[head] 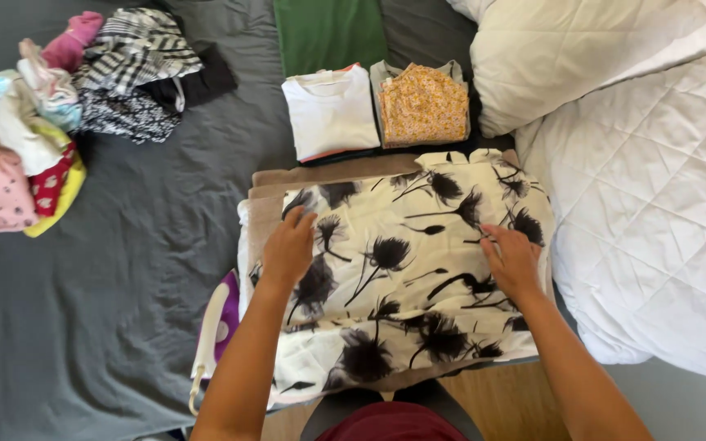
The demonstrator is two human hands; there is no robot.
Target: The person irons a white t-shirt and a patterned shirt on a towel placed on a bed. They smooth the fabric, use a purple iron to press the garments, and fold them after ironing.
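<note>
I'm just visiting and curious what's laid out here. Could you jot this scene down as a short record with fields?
Left hand: flat on the cream cloth with black flower print
Right hand: flat on the same cloth
Under it: tan towel
Behind: folded white shirt, folded orange floral garment, green cloth
Far left: pile of unfolded clothes
Surface: grey bedsheet
Right: white quilt

Both bare forearms reach forward from the bottom edge. The left hand [289, 247] lies palm down, fingers loosely curled. The right hand [510, 260] lies flat, fingers extended forward, well apart from the left.
</note>
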